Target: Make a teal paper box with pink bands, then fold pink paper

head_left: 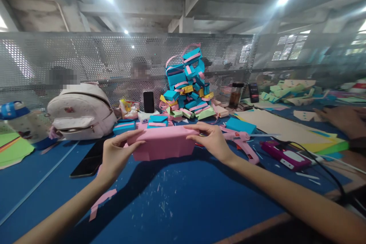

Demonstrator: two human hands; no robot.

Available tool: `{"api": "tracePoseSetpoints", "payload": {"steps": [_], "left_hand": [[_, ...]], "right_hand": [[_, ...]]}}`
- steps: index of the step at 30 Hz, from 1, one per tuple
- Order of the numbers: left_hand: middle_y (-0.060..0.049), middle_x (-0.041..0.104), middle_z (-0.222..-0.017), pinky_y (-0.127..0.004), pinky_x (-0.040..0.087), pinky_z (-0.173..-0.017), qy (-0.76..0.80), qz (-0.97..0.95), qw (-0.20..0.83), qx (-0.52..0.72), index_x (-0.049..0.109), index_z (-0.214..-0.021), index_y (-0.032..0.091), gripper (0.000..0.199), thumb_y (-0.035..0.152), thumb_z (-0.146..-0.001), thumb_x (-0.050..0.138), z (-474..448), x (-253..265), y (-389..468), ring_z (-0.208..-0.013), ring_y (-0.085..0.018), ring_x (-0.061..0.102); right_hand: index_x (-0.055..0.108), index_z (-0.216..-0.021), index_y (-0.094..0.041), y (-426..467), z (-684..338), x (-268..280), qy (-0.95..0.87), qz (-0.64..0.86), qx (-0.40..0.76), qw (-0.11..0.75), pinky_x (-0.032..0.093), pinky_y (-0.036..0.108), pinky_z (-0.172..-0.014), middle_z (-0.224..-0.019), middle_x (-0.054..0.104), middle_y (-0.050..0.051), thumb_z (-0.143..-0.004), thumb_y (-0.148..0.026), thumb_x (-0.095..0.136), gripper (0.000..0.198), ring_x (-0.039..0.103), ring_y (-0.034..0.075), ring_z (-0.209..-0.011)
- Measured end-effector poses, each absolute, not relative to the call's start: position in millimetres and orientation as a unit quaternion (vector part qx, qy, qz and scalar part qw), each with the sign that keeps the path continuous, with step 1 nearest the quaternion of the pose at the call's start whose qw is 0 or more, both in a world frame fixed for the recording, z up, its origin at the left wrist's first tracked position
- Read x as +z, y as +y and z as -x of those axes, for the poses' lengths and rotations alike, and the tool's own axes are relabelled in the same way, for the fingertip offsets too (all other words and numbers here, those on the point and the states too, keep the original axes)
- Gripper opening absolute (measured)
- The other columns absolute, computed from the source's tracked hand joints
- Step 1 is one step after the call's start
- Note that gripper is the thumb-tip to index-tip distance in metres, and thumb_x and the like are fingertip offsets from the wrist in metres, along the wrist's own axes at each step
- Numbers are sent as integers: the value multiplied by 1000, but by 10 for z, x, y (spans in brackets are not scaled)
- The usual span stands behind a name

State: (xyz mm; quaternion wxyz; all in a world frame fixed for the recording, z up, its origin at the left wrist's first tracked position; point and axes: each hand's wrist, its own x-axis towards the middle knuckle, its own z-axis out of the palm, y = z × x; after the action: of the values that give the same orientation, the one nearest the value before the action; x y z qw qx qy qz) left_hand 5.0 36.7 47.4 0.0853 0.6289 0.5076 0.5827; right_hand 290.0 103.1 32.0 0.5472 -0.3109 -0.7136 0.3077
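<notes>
A folded piece of pink paper [164, 143], shaped like a long box, is held just above the blue table in the head view. My left hand [118, 150] pinches its left end between thumb and fingers. At the opposite end, my right hand [210, 139] grips the upper corner the same way. Just beyond my right hand lies a pink glue gun [242, 143]. Behind the pink paper sit small blue paper boxes with pink bands [158, 121]. Past those rises a tall pile of blue, pink and yellow paper boxes [187, 87].
A white backpack [81, 112] and a dark phone [87, 162] are at left, with a pink scrap [103, 200] nearer. On the right are a purple power bank [286, 155] with cables and stacked paper sheets [283, 126]. Another person's hand [340, 120] is at far right.
</notes>
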Motion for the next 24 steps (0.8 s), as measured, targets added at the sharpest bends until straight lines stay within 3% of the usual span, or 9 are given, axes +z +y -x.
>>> {"api": "tracePoseSetpoints", "payload": {"steps": [8,14,17,22,24], "left_hand": [[0,79,-85,-27,57,-83,477,-646,74,591,79,-84,26,18,34,-68,84,-4,497,396,-85,-20,73],[0,78,-86,-27,58,-84,448,-656,79,602,79,-85,26,16,31,-70,82,-3,458,450,-82,-18,73],[-1,78,-87,-28,56,-86,439,-660,77,605,79,-87,25,15,31,-72,80,0,440,510,-85,-18,72],[-4,78,-90,-31,55,-85,446,-661,78,599,78,-89,22,17,33,-76,77,-19,479,615,-87,-20,72],[-5,78,-90,-32,55,-85,455,-661,79,592,78,-90,21,18,34,-77,75,-21,500,631,-86,-20,72]], "right_hand": [[78,-101,-23,1057,-2890,358,-731,289,283,549,52,33,-74,-95,75,6,-71,-33,81,32,65,22,-85],[78,-102,-20,1095,-2874,318,-739,291,234,560,45,29,-61,-80,69,4,-75,-36,79,32,53,15,-66],[77,-102,-22,1146,-2862,306,-747,292,212,559,45,30,-64,-78,67,3,-77,-34,77,27,53,16,-67],[74,-108,-26,1270,-2853,343,-744,309,204,557,46,35,-83,-111,70,5,-78,-29,76,31,59,22,-92],[70,-112,-25,1309,-2854,353,-735,317,224,556,46,35,-84,-120,67,6,-78,-31,76,35,59,23,-98]]}}
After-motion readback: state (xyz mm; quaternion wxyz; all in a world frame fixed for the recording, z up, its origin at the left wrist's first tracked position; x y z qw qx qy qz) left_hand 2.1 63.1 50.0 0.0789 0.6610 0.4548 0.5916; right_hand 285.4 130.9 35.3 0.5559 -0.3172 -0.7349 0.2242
